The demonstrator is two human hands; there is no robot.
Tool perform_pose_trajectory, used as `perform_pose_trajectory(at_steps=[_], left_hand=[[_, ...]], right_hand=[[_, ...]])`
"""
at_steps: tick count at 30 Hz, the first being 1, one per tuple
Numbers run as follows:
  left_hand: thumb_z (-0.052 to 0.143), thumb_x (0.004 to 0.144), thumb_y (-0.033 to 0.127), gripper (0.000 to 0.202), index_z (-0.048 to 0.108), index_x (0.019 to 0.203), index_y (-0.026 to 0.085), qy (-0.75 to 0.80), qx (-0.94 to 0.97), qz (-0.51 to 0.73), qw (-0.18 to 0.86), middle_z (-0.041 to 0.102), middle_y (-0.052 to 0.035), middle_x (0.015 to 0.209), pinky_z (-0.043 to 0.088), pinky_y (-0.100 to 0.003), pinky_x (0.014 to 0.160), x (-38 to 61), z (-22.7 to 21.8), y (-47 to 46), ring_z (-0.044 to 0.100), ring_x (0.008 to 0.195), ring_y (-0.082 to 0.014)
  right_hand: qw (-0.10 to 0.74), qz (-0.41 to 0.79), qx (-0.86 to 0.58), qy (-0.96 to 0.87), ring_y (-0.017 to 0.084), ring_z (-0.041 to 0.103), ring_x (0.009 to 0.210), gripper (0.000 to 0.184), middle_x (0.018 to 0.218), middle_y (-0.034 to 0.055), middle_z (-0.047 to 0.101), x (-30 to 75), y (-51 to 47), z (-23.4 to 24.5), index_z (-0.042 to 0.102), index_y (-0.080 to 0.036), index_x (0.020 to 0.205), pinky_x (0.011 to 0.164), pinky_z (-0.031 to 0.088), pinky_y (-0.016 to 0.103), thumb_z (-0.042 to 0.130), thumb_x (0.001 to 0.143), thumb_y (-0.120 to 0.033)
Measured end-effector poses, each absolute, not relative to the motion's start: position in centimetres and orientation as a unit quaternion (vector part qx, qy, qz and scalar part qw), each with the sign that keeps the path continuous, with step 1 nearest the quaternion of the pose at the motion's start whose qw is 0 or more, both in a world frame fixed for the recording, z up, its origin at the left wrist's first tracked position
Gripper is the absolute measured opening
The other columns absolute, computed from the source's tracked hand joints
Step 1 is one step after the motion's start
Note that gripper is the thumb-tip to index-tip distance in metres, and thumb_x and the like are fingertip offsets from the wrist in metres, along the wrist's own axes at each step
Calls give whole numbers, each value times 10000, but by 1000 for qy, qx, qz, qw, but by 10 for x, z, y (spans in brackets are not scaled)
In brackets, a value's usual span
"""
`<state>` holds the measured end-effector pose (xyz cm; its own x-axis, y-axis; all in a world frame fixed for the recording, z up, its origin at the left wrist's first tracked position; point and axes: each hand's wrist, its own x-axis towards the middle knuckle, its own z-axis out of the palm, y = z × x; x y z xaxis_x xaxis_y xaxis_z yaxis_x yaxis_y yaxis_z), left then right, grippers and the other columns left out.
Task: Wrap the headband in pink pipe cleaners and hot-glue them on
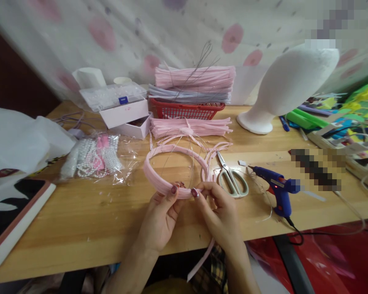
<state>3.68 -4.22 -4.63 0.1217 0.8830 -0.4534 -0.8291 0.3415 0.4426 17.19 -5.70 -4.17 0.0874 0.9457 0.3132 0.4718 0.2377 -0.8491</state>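
Note:
A pale pink hoop (155, 174), which looks built from fuzzy stems laid side by side, is held just above the table by its near side. My left hand (160, 218) pinches it between thumb and fingers. Close beside it, my right hand (222, 214) pinches the same near edge, thumb on top. A pink strip (202, 260) hangs down below my right hand past the table edge. Thin wires arch across the hoop. Right of it lie scissors (233, 179) with pale handles, and a blue glue gun (279, 188) with a small red light.
Pink stem bundles (191, 127) lie behind the hoop, and more rest on a red basket (187, 109). A white foam head (288, 85) stands at the back right. Bagged beads (101, 157), a white box (125, 114) and a tablet (18, 216) are at left.

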Motion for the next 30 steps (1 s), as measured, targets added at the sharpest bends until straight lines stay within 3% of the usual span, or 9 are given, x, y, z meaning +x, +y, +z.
perform_pose_trajectory(at_steps=[30], left_hand=[[937, 494, 150, 270, 766, 703, 141, 351, 41, 565, 746, 783, -21, 752, 602, -147, 710, 37, -43, -42, 737, 715, -115]], right_hand=[[500, 307, -555, -589, 122, 538, 661, 119, 714, -27, 558, 171, -60, -43, 606, -200, 881, 637, 436, 243, 566, 947, -290]])
